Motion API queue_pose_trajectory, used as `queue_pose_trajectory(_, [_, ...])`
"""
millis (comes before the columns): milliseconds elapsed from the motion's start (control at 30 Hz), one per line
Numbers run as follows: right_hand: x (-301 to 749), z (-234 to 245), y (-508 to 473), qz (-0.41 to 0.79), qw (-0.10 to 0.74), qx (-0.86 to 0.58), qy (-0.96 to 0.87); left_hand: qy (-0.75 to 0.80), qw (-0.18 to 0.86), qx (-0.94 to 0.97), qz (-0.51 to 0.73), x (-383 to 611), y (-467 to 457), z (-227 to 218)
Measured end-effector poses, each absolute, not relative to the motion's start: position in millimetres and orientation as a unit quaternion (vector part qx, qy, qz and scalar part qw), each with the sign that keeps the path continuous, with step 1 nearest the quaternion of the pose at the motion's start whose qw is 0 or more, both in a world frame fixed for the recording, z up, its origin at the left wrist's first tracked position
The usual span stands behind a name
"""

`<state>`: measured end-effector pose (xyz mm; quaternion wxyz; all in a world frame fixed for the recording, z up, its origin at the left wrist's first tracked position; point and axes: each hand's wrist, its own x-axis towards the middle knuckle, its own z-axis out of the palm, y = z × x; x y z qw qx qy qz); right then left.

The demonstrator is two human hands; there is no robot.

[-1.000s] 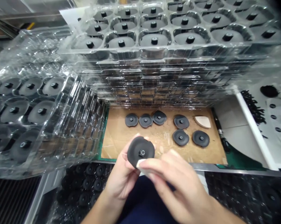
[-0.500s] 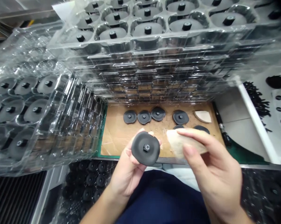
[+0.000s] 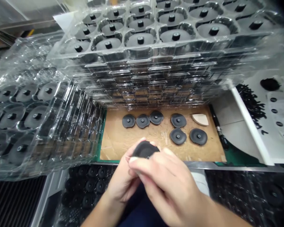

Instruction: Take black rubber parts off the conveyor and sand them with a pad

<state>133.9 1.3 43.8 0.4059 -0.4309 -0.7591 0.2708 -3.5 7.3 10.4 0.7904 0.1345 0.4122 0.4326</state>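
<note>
- Left hand (image 3: 123, 179): thumb and fingertips clamped on the near rim of 1 black disc (image 3: 145, 149), which is held in the air just above the front edge of the cardboard sheet (image 3: 116, 138).
- Right hand (image 3: 165, 186): fingers drawn together and curled over the disc's face from the right, forefinger pressed across it. Cannot tell whether anything lies under those fingers.
- Only the disc's top arc shows; its centre stud is hidden.
- On the cardboard: 6 loose discs, 4 in the far row (image 3: 156, 117) and 2 nearer (image 3: 178, 136), each apart from its neighbour. A white wedge (image 3: 200, 119) lies just beside the far row's right end.
- Clear trays (image 3: 156, 78) stacked behind, more trays (image 3: 38, 126) stacked to the left, all loaded with discs.
- Judgement: the disc looks soft, so left-hand pinch belongs at the rim only, light enough not to fold it.
- Judgement: right fingers should press flat and even, with the left hand bracing behind.
- Judgement: keep the work over the cardboard, so a slip lands there and not in the bin below (image 3: 90, 186).
</note>
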Motion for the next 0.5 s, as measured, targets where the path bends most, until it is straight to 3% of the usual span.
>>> queue_pose_trajectory(67, [143, 43, -6, 0.307, 0.368, -0.431, -0.764, 0.402, 0.8, 0.135, 0.424, -9, 7, 8])
queue_pose_trajectory(167, [152, 41, -7, 0.258, 0.324, -0.512, -0.753, 0.411, 0.808, 0.133, 0.401, -15, 5, 2])
queue_pose_trajectory(300, [150, 35, 19, 0.178, 0.365, -0.479, -0.778, 0.416, 0.804, 0.122, 0.407, -18, 4, 2])
queue_pose_trajectory(400, [149, 21, 33, 0.285, 0.425, -0.45, -0.732, 0.377, 0.819, 0.102, 0.419, -26, 5, 8])
queue_pose_trajectory(500, [151, -6, 23, 0.372, 0.389, -0.555, -0.634, 0.336, 0.839, 0.075, 0.421, -35, 5, 12])
